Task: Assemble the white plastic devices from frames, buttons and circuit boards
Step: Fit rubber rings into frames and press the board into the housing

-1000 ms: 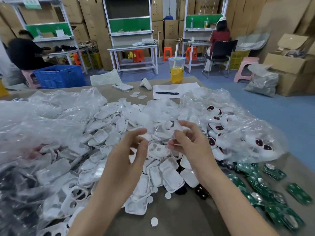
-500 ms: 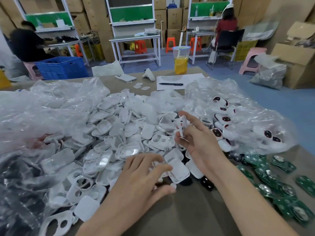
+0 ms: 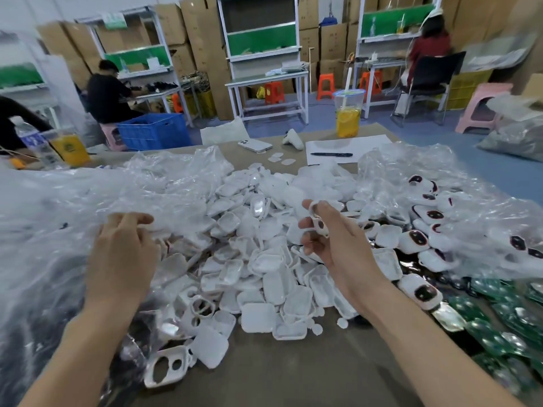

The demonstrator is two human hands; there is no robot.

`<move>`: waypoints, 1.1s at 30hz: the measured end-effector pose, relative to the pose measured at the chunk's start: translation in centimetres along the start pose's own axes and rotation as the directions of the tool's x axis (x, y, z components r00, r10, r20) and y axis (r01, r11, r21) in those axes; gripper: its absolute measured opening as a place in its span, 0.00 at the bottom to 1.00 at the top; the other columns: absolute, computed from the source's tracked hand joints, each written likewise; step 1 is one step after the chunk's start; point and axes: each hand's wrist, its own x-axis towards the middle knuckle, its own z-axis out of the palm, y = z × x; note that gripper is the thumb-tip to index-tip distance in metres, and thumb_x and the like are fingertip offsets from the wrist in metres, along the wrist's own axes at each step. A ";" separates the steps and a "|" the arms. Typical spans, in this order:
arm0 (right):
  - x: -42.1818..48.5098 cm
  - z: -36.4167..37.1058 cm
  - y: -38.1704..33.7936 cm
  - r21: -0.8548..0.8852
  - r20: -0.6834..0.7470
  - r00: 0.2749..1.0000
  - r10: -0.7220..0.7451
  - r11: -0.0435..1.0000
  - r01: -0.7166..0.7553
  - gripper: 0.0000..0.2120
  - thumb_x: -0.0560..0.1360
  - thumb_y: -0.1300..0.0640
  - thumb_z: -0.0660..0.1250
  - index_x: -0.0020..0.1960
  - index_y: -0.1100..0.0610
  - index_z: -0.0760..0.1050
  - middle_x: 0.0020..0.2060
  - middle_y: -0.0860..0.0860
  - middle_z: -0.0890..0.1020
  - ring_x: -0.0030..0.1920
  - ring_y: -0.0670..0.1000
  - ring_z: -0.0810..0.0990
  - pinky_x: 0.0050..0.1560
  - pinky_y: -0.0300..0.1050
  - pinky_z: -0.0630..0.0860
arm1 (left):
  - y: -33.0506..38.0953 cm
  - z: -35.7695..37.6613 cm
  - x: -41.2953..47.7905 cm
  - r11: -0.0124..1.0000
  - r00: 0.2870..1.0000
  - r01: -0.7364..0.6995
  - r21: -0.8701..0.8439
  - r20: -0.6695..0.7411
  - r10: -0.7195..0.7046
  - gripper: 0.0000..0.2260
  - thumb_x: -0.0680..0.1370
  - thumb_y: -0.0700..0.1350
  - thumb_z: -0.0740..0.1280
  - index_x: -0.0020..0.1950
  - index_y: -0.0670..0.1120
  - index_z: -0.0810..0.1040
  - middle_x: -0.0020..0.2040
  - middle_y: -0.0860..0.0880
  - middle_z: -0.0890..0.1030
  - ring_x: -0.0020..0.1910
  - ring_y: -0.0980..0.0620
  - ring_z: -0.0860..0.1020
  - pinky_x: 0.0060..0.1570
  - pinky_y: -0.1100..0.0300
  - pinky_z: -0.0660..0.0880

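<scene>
One white frame [image 3: 318, 223] is pinched between the thumb and curled fingers of the right hand [image 3: 338, 248], which is held above the middle of the pile of white shells [image 3: 264, 268]. No button or board can be seen fitted in it, though the part is small and partly covered. The left hand [image 3: 123, 251] is lowered at the left edge of the pile, its fingers curled in against the clear plastic bag [image 3: 58, 218]; whether anything is gripped there cannot be told.

At the near edge of the pile a few small round buttons [image 3: 316, 329] are scattered on the table [image 3: 293, 377], and a second frame [image 3: 166, 368], with two open holes, is lying at the near left corner.

To the right of the pile, finished devices [image 3: 414, 240] with dark faces are gathered in and beside a second bag [image 3: 440, 171], so a fair number is judged to be done already. To the near right of the pile, green circuit boards [image 3: 499, 327] are spread in quantity, unused.

Much is judged to be left: the pile is large, and the piece in hand appears to be at its first step, with button and board yet to be added.

Beyond the pile, a phone [image 3: 255, 145], a pen [image 3: 332, 154] on paper and a cup [image 3: 348, 118] of yellow drink are set.
</scene>
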 end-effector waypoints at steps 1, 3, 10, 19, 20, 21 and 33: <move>0.1 0.7 0.2 -0.020 -0.003 1.000 0.008 1.000 -0.008 0.13 0.82 0.49 0.63 0.57 0.55 0.81 0.38 0.49 0.81 0.34 0.48 0.77 0.34 0.39 0.76 | -0.5 -0.1 1.4 0.998 0.995 0.043 0.051 0.088 -0.048 0.13 0.80 0.36 0.60 0.61 0.42 0.81 0.61 0.39 0.80 0.59 0.37 0.76 0.58 0.44 0.73; 0.3 1.9 0.6 -0.053 0.000 1.000 0.011 0.999 -0.011 0.14 0.83 0.48 0.61 0.58 0.55 0.80 0.38 0.50 0.81 0.33 0.48 0.77 0.33 0.40 0.75 | -1.2 0.0 3.7 0.975 0.953 0.057 0.217 0.278 -0.117 0.15 0.80 0.36 0.62 0.65 0.44 0.80 0.64 0.42 0.80 0.61 0.39 0.78 0.61 0.48 0.75; 0.1 2.2 1.1 -0.111 0.035 0.999 -0.033 0.993 0.036 0.13 0.83 0.48 0.60 0.57 0.52 0.81 0.38 0.48 0.81 0.34 0.47 0.78 0.33 0.39 0.76 | -2.2 -0.6 7.6 0.916 0.945 -0.013 0.401 0.305 -0.121 0.29 0.82 0.45 0.59 0.82 0.54 0.52 0.82 0.43 0.50 0.79 0.38 0.56 0.74 0.39 0.58; -0.5 2.5 1.3 -0.178 0.053 0.998 -0.038 0.983 0.047 0.13 0.82 0.47 0.60 0.57 0.49 0.81 0.38 0.47 0.82 0.35 0.47 0.78 0.34 0.38 0.75 | -2.5 -1.9 8.2 0.882 0.970 -0.238 0.406 0.048 0.240 0.12 0.80 0.42 0.66 0.62 0.38 0.75 0.61 0.35 0.74 0.59 0.35 0.74 0.54 0.39 0.76; -0.5 2.5 1.2 -0.186 0.058 0.997 -0.043 0.981 0.053 0.13 0.82 0.47 0.59 0.57 0.49 0.81 0.38 0.47 0.82 0.35 0.47 0.78 0.34 0.38 0.75 | -2.4 -1.8 7.9 0.851 0.949 -0.308 0.425 0.069 0.309 0.10 0.80 0.41 0.66 0.59 0.39 0.77 0.58 0.36 0.76 0.57 0.36 0.75 0.54 0.40 0.76; -0.5 2.4 1.2 -0.193 0.061 0.997 -0.045 0.980 0.056 0.13 0.82 0.46 0.59 0.57 0.48 0.81 0.38 0.46 0.82 0.36 0.48 0.78 0.35 0.38 0.75 | -2.6 -1.6 7.7 0.830 0.939 -0.336 0.446 0.095 0.330 0.10 0.80 0.41 0.66 0.60 0.39 0.77 0.58 0.36 0.77 0.56 0.36 0.76 0.55 0.41 0.75; -0.7 2.5 1.3 -0.231 0.075 0.996 -0.051 0.971 0.067 0.15 0.81 0.43 0.59 0.60 0.46 0.81 0.40 0.47 0.82 0.36 0.48 0.79 0.35 0.38 0.75 | 2.1 -2.3 2.3 0.815 0.889 -0.443 0.372 0.297 0.348 0.10 0.84 0.48 0.60 0.61 0.52 0.78 0.48 0.50 0.85 0.51 0.49 0.80 0.68 0.49 0.61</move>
